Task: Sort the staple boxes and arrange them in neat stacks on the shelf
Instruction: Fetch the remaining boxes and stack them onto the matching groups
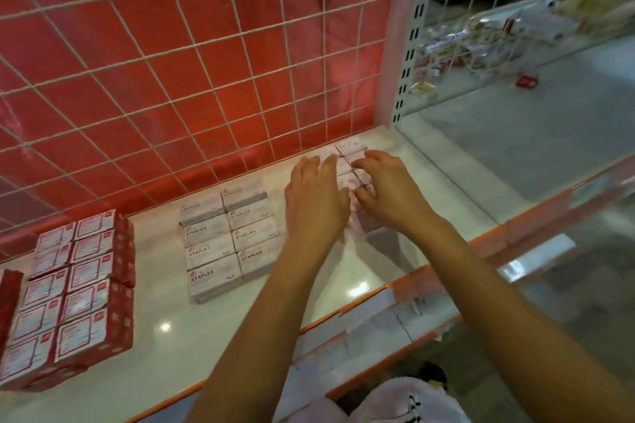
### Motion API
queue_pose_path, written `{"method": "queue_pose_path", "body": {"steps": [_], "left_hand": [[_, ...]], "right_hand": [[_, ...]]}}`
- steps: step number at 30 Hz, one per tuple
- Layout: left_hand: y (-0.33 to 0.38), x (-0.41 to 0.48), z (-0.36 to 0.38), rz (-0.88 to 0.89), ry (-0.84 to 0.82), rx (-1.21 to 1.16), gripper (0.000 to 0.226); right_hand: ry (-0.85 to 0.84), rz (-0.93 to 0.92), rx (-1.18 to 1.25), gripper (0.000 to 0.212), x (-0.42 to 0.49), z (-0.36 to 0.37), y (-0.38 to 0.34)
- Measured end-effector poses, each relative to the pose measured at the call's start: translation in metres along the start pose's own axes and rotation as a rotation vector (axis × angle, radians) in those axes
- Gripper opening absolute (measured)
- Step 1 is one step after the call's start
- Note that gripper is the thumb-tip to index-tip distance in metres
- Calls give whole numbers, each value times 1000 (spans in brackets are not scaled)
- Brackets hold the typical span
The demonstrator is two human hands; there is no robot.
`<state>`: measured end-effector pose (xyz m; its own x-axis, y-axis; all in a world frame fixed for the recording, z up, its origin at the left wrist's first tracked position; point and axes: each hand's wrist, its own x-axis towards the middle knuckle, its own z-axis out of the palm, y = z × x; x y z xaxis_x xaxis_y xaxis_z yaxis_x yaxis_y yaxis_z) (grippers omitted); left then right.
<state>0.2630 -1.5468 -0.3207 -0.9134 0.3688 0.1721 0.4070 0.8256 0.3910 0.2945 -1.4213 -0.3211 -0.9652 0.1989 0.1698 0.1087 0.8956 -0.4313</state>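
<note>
- Pale pinkish-white cardboard staple boxes [350,148] sit in a double row at centre right of the frame, near the right end of the glossy white shelf [165,336].
- The left hand [316,196] lies flat with fingers straight against the row's left side. The right hand [385,189] curls its fingers over the box tops with the thumb on the near side, apparently pinching one box; blur hides the detail.
- Handling, as a judgement: small stiff cartons, dense for their size, likely to slide and skew on the slick shelf.
- Best hold: across the short sides, thumb opposite fingers. Square a row with flat palms on both flanks.
- Grey-white boxes printed STAPLES [220,244] are stacked at centre, red-and-white boxes [79,285] at lower left.
</note>
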Motion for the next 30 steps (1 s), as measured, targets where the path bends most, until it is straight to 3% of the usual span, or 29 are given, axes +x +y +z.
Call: {"method": "queue_pose_path", "body": {"steps": [12, 20, 30], "left_hand": [[143, 33, 79, 112, -53, -8, 54], [245, 51, 132, 120, -85, -47, 55], [286, 82, 146, 111, -121, -15, 57]], "right_hand": [[-60, 133, 18, 50, -17, -65, 155], [-57, 106, -41, 51, -22, -106, 262], [-61, 135, -100, 53, -1, -111, 317]]}}
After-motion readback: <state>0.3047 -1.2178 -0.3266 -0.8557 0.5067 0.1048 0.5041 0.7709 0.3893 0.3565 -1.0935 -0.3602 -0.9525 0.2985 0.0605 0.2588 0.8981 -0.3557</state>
